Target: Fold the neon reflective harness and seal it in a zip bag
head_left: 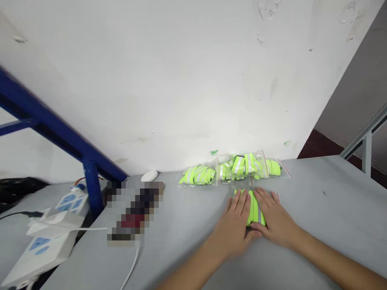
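My left hand (232,227) and my right hand (272,215) press flat on a folded piece of neon yellow reflective fabric (252,207) with grey bands, which seems to lie in a clear bag. The hands cover most of it, from either side. Just beyond my fingertips, along the wall, lies a row of clear zip bags (238,169) stuffed with the same neon reflective fabric. A looser bundle (198,175) sits at the row's left end.
The grey table (317,201) meets a white wall (181,80) at the back. To the left are a pixelated object (133,213), a white oval object (149,175), white power strips (39,251) with cables, and a blue metal frame (90,173). A grey railing (366,149) stands at the right.
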Demonstrator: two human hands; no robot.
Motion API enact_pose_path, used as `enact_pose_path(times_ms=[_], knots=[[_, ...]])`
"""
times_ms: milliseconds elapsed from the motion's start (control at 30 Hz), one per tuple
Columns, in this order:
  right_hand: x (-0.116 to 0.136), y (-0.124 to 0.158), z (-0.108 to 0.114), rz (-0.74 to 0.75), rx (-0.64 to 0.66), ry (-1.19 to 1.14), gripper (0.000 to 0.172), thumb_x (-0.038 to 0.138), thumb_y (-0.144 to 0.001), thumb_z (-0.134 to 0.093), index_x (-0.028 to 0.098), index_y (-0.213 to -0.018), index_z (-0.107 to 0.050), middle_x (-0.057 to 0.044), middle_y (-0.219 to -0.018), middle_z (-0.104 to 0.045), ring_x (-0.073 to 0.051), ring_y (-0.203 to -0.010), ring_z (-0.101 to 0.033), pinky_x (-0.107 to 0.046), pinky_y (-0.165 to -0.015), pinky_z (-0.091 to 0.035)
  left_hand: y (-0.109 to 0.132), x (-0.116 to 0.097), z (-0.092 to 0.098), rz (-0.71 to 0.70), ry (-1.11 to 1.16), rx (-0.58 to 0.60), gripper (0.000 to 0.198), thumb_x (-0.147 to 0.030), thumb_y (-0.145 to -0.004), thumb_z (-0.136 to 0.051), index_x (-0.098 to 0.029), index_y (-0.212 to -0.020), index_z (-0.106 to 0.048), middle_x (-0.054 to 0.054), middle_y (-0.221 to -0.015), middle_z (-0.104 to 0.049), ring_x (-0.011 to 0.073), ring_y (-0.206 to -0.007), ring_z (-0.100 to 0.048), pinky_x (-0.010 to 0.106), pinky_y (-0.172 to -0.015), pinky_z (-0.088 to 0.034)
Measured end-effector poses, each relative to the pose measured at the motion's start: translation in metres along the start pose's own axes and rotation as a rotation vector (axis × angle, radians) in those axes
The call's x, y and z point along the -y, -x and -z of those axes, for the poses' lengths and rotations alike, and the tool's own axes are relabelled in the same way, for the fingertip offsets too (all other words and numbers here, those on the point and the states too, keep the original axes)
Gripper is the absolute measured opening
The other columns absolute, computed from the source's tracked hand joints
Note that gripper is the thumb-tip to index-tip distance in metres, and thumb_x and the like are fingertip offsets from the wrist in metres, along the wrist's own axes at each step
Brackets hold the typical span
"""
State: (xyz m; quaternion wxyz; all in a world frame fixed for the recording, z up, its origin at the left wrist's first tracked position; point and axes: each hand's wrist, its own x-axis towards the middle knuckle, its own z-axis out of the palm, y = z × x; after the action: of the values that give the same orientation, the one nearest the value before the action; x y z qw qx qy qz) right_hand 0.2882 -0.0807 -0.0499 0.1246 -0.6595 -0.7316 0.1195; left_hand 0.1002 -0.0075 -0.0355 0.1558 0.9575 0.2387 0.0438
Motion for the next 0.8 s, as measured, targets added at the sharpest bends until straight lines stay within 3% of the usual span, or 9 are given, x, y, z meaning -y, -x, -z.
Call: enact_pose_path(times_ms=[133,333,467,600,700,800], knots=[[-0.001,-0.001,-0.001,-0.020,0.040,-0.001,0.089,0.067,-0.084,-0.044,0.016,-0.152,-0.017,-0.014,-0.156,-0.024,-0.029,-0.145,-0.016,-0.053,-0.117,-0.007,0.000,-0.005,0.005,0.045,0.051,0.035,0.095,-0.070,-0.085,-0.037,-0.012,-0.152,-0.007,0.013,-0.160,-0.005,0.0343,-0.146,0.001,0.052,-0.116,-0.015],[-0.004,0.002,0.000,-0.019,0.067,-0.011,0.100,0.067,-0.077,-0.053,0.014,-0.152,-0.014,-0.016,-0.157,-0.022,-0.030,-0.145,-0.015,-0.054,-0.116,-0.009,0.004,-0.005,0.012,-0.003,0.161,0.023,0.089,-0.066,-0.087,-0.040,-0.012,-0.152,-0.010,0.012,-0.160,-0.007,0.0313,-0.147,0.001,0.049,-0.117,-0.019],[-0.008,0.007,-0.005,0.036,-0.011,-0.020,0.088,0.059,-0.082,-0.053,0.017,-0.151,-0.019,-0.016,-0.155,-0.028,-0.030,-0.143,-0.023,-0.055,-0.116,-0.014,0.013,0.002,0.016,-0.081,0.231,-0.041,0.075,-0.044,-0.088,-0.055,-0.014,-0.150,-0.024,0.012,-0.159,-0.016,0.0274,-0.147,-0.006,0.043,-0.117,-0.024],[0.003,0.004,-0.004,0.084,-0.175,-0.093,0.071,0.046,-0.082,-0.058,0.020,-0.143,-0.032,-0.015,-0.143,-0.046,-0.031,-0.133,-0.043,-0.054,-0.112,-0.029,0.021,0.008,0.025,-0.235,0.207,-0.231,0.042,-0.017,-0.087,-0.052,-0.018,-0.128,-0.053,0.011,-0.143,-0.048,0.0222,-0.141,-0.031,0.038,-0.113,-0.035],[0.025,-0.010,0.005,0.115,-0.319,-0.199,0.054,0.035,-0.085,-0.057,0.022,-0.134,-0.040,-0.012,-0.134,-0.054,-0.027,-0.123,-0.053,-0.043,-0.100,-0.047,0.026,0.013,0.040,-0.372,0.130,-0.459,0.031,-0.010,-0.088,-0.048,-0.016,-0.116,-0.059,0.011,-0.128,-0.060,0.0196,-0.132,-0.044,0.037,-0.109,-0.041],[0.053,-0.034,0.015,0.199,-0.506,-0.176,0.047,0.029,-0.090,-0.051,0.025,-0.135,-0.040,-0.010,-0.129,-0.057,-0.024,-0.119,-0.057,-0.038,-0.092,-0.054,0.032,0.021,0.058,-0.426,0.044,-0.731,0.028,-0.005,-0.086,-0.050,-0.015,-0.110,-0.059,0.012,-0.121,-0.063,0.0196,-0.126,-0.049,0.036,-0.104,-0.047]])
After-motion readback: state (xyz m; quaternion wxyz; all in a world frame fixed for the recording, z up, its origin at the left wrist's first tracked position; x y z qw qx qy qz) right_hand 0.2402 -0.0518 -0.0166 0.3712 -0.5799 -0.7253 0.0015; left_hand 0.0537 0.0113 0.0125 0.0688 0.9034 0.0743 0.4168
